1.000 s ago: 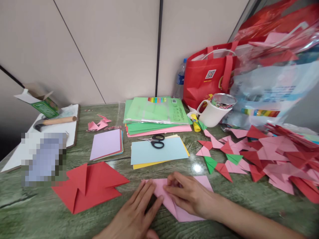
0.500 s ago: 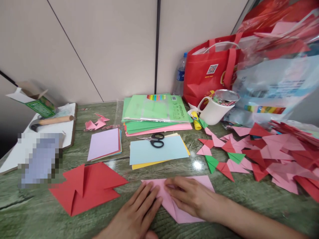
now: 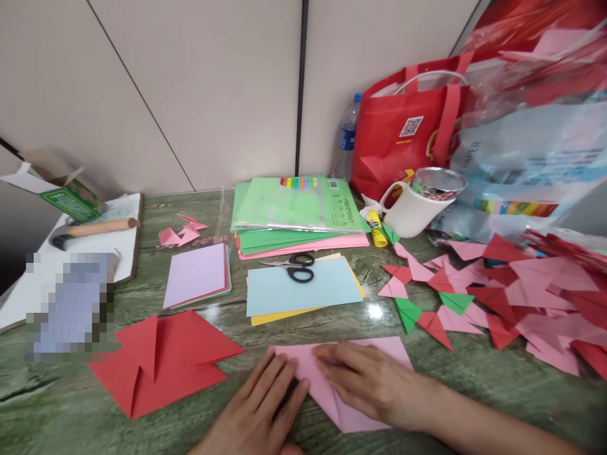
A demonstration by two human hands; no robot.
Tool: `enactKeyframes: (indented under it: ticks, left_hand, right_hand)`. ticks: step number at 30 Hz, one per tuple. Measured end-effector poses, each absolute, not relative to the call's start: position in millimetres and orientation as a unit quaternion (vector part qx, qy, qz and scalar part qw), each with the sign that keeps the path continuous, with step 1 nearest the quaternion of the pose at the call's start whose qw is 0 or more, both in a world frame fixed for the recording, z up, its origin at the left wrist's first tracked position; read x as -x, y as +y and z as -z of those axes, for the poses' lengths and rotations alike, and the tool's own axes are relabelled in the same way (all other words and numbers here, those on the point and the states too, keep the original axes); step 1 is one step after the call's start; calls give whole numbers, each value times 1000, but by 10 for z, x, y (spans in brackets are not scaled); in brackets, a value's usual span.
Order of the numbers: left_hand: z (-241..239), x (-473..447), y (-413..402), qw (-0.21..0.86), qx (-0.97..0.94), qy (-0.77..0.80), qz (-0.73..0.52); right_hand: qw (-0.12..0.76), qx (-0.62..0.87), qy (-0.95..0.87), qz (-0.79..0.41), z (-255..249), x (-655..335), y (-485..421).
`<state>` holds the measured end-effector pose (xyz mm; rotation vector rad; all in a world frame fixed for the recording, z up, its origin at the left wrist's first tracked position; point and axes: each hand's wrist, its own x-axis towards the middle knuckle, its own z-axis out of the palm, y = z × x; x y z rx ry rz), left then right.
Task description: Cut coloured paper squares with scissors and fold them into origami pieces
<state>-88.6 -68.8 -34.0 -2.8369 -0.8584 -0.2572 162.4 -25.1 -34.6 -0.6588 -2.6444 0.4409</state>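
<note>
Green, streaky table (image 3: 161,433). Near left: red folded paper (image 3: 180,360). Near middle: pink paper (image 3: 326,397). Behind these: lilac-topped paper stack (image 3: 196,273) left, blue-and-yellow sheets (image 3: 284,296) middle. Right: spread heap of folded pieces (image 3: 535,291), pink, red, green. Far middle: green-topped paper pile (image 3: 298,215). Far right: white mug (image 3: 408,212), yellow glue stick (image 3: 378,234). Far left: white board (image 3: 124,256), small pink folds (image 3: 188,234).

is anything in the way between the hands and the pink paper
Nothing visible: the left hand and right hand both rest directly on the pink paper. The scissors and light blue sheet lie beyond its far edge.
</note>
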Motion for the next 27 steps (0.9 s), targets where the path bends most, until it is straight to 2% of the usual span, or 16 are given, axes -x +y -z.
enactKeyframes:
  ticks: [11, 27]
  left_hand:
    - [326, 880, -633, 118, 953, -268, 76]
    - [336, 879, -646, 112, 953, -271, 75]
  right_hand:
    - [167, 216, -955, -115, 359, -1669, -262]
    - [199, 196, -956, -94, 311, -1657, -248]
